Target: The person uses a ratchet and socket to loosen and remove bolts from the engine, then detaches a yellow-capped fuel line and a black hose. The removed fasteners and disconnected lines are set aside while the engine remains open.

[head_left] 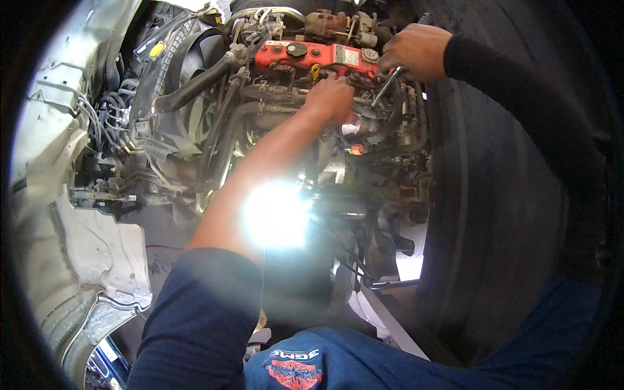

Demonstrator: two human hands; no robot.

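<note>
An engine with a red valve cover (325,57) fills the far middle of the view. My right hand (419,52) is closed around a wrench (388,88) at the cover's right end. The tool's bright metal shaft slants down and left from the fingers, its tip among hoses and fittings. My left hand (331,101) reaches in just below the cover, beside the yellow dipstick handle (315,73). Its fingers are curled against the engine parts; what they grip, if anything, is hidden.
A strong work light (278,214) glares below my left forearm. Pale body panels (107,250) stand on the left, near the radiator fan shroud (195,97). A dark, broad surface (500,195) borders the right side. A black hose (195,84) crosses left of the engine.
</note>
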